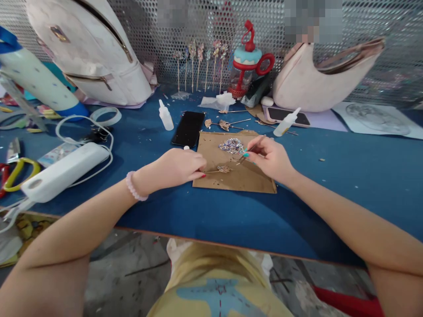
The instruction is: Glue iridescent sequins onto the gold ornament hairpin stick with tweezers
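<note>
A blue-topped table (330, 176) runs up against a perforated metal screen (380, 26), crowded along the back with a white backpack (99, 57), a pale handbag (307, 83) and a red drink bottle (247, 61). In the middle lies a square of brown card (231, 176), and that is where the work is.

The left hand (178, 167) lies low on the card's left edge, its fingers closed down on the thin stem of a small gold ornament (224, 169), pinning it flat. The right hand (269, 156) is pinched around a slim pick (253, 147) whose tip points down between the ornament and a little heap of sparkly beads (232, 145) just behind it. Whether the tip carries a bead is too small to tell.

A row of decorated pins (200, 55) stands at the screen; a black phone (188, 128) and two small glue bottles (165, 116) sit near the card.

To my eye this step wants a still left hand, so the ornament cannot swivel, and a light, steep approach with the pick, one bead at a time. Keeping the wrist resting on the card would steady the tip and keep it from scattering the heap.
</note>
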A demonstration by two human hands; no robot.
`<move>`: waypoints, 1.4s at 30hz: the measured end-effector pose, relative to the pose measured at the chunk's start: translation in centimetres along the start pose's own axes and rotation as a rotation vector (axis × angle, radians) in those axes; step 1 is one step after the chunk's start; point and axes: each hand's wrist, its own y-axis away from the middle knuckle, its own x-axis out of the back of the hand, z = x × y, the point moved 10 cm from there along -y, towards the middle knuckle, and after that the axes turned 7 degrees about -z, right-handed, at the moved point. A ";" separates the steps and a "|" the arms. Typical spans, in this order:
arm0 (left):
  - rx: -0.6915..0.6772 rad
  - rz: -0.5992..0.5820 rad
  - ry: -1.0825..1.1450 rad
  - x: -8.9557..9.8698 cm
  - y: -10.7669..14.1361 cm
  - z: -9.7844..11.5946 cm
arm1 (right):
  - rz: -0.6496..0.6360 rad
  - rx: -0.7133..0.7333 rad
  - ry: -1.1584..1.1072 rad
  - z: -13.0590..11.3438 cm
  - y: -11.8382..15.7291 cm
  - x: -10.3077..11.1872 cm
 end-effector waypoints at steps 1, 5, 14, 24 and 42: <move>0.002 -0.003 0.019 -0.1 0.0 -0.1 | 0.019 0.012 0.036 -0.1 0.3 0.3; -0.002 -0.011 0.103 -0.6 0.0 -1.0 | 0.033 0.053 0.134 0.1 1.0 0.6; -0.008 -0.044 0.155 -0.8 0.9 -1.8 | -0.065 -0.012 0.128 1.9 0.7 0.0; -0.095 -0.142 0.361 -1.4 0.7 -2.5 | -0.189 0.069 0.184 1.1 0.3 -1.1; -0.142 -0.165 0.461 -2.1 0.8 -2.8 | 0.124 -0.111 -0.283 1.9 0.1 0.9</move>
